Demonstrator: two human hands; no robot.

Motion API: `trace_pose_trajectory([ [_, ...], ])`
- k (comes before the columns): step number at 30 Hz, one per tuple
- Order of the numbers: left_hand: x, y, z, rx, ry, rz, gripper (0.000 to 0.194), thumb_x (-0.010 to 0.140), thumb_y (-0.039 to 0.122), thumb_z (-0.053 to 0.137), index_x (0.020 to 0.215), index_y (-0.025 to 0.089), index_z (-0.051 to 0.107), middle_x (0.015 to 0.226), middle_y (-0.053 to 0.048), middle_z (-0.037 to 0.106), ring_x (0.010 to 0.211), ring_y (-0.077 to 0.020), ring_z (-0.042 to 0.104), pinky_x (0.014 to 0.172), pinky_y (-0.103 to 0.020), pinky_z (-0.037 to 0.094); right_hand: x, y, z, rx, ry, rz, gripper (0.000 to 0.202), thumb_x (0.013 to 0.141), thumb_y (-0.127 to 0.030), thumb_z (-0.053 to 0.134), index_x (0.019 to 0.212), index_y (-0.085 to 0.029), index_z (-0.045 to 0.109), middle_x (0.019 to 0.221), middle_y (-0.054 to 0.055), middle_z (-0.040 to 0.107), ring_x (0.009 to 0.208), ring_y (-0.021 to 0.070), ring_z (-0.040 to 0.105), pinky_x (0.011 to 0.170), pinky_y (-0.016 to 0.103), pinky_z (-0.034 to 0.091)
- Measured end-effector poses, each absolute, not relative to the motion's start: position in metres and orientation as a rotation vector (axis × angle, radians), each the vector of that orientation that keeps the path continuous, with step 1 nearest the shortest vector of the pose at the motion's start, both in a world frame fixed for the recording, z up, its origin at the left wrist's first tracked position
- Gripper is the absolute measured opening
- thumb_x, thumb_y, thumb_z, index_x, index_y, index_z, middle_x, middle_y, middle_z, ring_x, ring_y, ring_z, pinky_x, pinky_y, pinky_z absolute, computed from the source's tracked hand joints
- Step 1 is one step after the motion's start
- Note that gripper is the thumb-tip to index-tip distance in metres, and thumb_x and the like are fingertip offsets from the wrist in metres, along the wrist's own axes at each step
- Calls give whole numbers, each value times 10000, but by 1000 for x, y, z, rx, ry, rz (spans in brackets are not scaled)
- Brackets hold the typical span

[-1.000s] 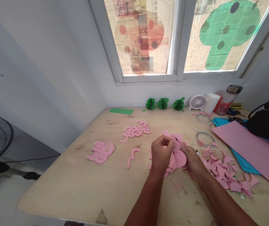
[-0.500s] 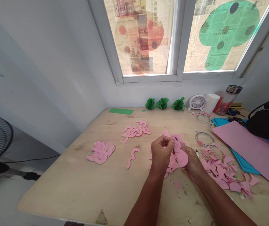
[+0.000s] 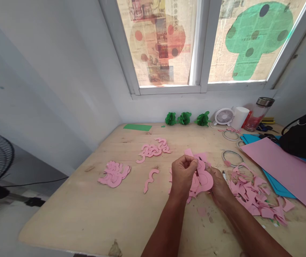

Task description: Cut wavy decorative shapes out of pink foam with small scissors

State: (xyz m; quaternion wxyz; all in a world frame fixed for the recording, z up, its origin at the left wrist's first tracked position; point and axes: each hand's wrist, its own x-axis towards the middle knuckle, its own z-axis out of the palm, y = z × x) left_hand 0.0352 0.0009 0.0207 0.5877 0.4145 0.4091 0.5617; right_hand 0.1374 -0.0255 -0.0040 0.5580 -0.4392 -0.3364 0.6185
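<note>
A pink paper cutout (image 3: 206, 179) with rounded lobes and drawn curved lines is held up between both hands. My left hand (image 3: 182, 173) is closed in a pinch at its upper left edge. On the right side, my right hand (image 3: 218, 187) grips the cutout, its fingers mostly hidden behind the paper. A small dark sliver shows between the hands; I cannot make out what it is. More pink pieces lie beneath the hands. To the left rest a single wavy pink strip (image 3: 151, 180), a stack of scalloped pink pieces (image 3: 114, 174) and a cluster of curved pieces (image 3: 153, 149).
Pink paper scraps (image 3: 257, 194) are heaped at the right, beside a pink sheet (image 3: 287, 175) over blue sheets and a black bag (image 3: 305, 139). Tape rings (image 3: 232, 158), a small white fan (image 3: 223, 116), a glass bottle (image 3: 258, 114) and green paper shapes (image 3: 184, 118) stand farther back.
The view has shifted very slightly. Both hands keep their hold on the pink cutout, which sits almost where it was.
</note>
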Motion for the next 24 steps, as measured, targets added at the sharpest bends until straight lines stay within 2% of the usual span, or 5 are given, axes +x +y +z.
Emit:
trace_pose_trajectory([
  [6, 34, 1, 22, 971, 940, 1305, 170, 612, 265, 663, 580, 125, 573, 539, 4, 535, 513, -86, 467, 504, -202, 387, 138, -24, -4, -1024, -816, 1464, 359, 675, -489, 647, 719, -133, 659, 499, -9, 532, 454, 107, 414, 432, 218, 309],
  [14, 33, 2, 21, 984, 918, 1304, 154, 625, 257, 648, 588, 126, 576, 548, 7, 537, 522, -85, 469, 521, -205, 385, 137, -24, -4, -1025, -833, 1456, 399, 696, -526, 606, 739, -135, 667, 531, 2, 569, 471, 109, 426, 454, 224, 312],
  [18, 32, 2, 20, 964, 912, 1309, 145, 647, 249, 637, 609, 125, 573, 578, 6, 540, 553, -84, 477, 552, -202, 392, 137, -24, 0, -1047, -832, 1465, 389, 695, -519, 609, 664, -131, 628, 523, -9, 529, 459, 97, 393, 436, 218, 285],
  [24, 31, 4, 17, 973, 920, 1325, 152, 649, 259, 635, 620, 121, 578, 586, -4, 545, 559, -90, 479, 553, -212, 391, 137, -26, 2, -1163, -894, 1424, 421, 695, -556, 578, 588, -157, 498, 468, -57, 378, 414, 66, 279, 401, 202, 222],
])
